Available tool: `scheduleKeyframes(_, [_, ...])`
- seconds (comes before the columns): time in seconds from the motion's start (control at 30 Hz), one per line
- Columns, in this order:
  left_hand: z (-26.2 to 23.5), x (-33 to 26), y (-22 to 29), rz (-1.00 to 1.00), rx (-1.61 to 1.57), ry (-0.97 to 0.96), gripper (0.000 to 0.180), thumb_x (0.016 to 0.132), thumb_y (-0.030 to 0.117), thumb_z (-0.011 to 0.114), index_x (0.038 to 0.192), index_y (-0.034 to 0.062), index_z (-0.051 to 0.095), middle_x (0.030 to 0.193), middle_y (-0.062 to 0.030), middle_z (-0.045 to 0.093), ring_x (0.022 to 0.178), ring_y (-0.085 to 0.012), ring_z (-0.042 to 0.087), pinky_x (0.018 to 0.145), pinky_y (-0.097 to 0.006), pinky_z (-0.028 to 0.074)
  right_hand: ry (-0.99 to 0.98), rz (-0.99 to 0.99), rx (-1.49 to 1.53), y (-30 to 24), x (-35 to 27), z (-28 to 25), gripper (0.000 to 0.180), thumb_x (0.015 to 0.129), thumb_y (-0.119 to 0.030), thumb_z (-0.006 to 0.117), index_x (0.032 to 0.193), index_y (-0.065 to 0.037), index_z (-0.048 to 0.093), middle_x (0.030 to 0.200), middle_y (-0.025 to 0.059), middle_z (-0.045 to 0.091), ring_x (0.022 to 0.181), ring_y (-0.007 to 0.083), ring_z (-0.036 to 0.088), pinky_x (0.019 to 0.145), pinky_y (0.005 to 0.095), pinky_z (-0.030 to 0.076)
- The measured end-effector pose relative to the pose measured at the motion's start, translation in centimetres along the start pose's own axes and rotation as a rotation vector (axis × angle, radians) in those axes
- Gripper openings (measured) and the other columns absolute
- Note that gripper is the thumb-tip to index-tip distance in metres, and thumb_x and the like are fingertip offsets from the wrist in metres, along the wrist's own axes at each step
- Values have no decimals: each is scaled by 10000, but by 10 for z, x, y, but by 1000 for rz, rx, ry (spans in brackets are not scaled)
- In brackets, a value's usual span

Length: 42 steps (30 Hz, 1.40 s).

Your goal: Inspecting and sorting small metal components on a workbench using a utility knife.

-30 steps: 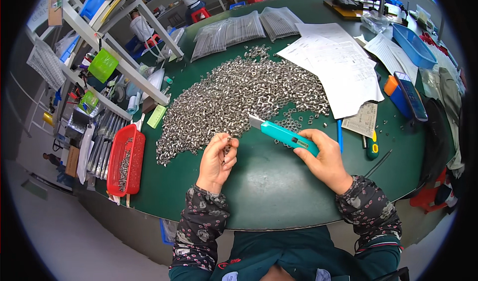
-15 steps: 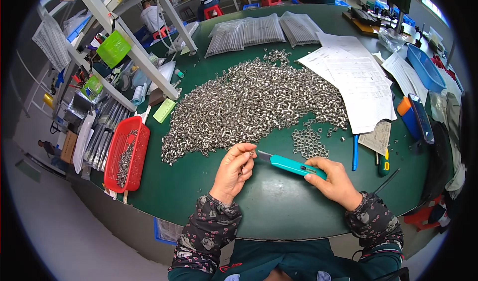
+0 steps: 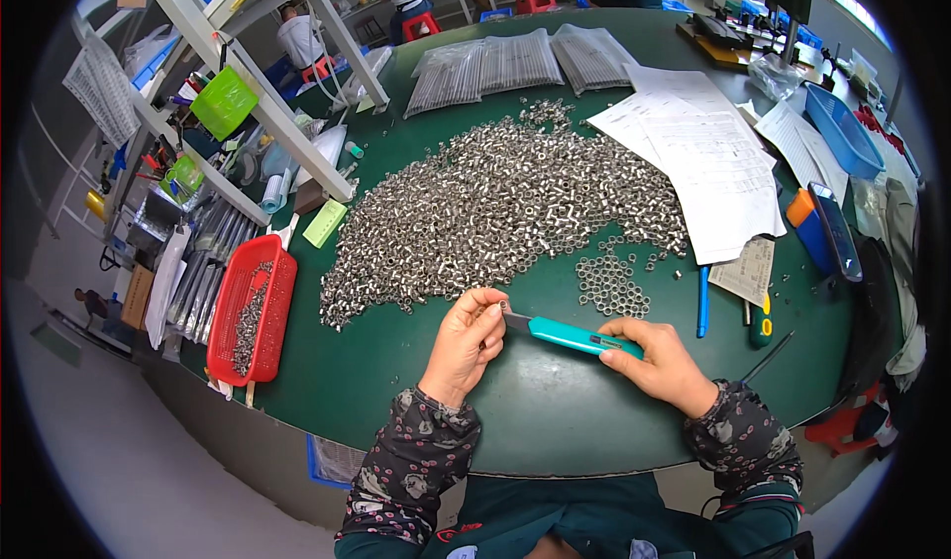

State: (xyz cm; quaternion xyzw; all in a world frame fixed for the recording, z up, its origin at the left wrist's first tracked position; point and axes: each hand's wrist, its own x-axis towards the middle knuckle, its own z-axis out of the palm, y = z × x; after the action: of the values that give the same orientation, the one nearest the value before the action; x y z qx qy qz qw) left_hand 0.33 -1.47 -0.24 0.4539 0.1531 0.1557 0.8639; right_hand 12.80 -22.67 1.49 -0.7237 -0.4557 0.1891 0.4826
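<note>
My left hand (image 3: 464,341) pinches a small metal ring (image 3: 504,306) between thumb and forefinger; the other fingers are curled in. In my right hand (image 3: 662,363) is a green utility knife (image 3: 575,336), its blade (image 3: 517,321) out and pointing left. The blade's tip meets or nearly meets the ring; the exact contact is too small to tell. Beyond both hands spreads a big heap of small metal rings (image 3: 495,203). A flat patch of similar rings (image 3: 612,284) lies apart, just past the knife.
A red basket (image 3: 282,306) with some metal pieces stands at the left. Paper sheets (image 3: 713,193), a blue pen (image 3: 703,302) and a yellow-green screwdriver (image 3: 761,323) lie at the right. Bagged tubes (image 3: 515,62) lie along the far edge. A shelf frame (image 3: 287,128) rises at left.
The knife has shifted slightly left and down, bringing its blade up to the ring in my left hand. My left hand is nearly in the same place.
</note>
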Motion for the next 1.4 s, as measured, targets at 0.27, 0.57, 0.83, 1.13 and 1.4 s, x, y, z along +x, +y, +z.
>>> scheduleKeyframes(0.27, [-1,1,-3,24,5,-44,114,876,83,513,980,38,510,742,4,485,502,-20,344,366,-142,249,-52,93,31,-5,1,-3,254,785,-206,599,948,-11,593,777,158,611,679,267,600,603,330,454])
scheduleKeyframes(0.57, [-6,-1,-4,26,3,-44,119,873,91,522,972,26,529,722,2,526,453,-7,326,365,-140,240,-42,86,11,-3,0,-1,249,787,-200,597,948,-10,593,785,142,607,689,247,586,622,325,451])
scheduleKeyframes(0.83, [-12,0,-5,-8,-13,-38,120,870,91,528,968,24,545,721,-1,539,451,-5,331,368,-137,240,1,49,-100,0,0,2,243,775,-192,603,939,-13,592,821,147,609,727,289,588,644,344,455])
scheduleKeyframes(1.13, [-10,-2,0,-56,41,-24,116,875,69,506,961,1,544,726,-22,527,460,-5,343,387,-132,255,12,14,-183,2,0,0,264,786,-247,590,960,-48,592,872,132,613,772,319,585,664,384,462])
scheduleKeyframes(1.4, [-12,-2,4,-106,69,-21,118,879,77,503,957,0,547,732,-23,522,468,-7,350,398,-127,272,91,-79,-281,1,1,1,234,777,-233,605,935,-60,593,849,115,610,728,300,588,628,374,468])
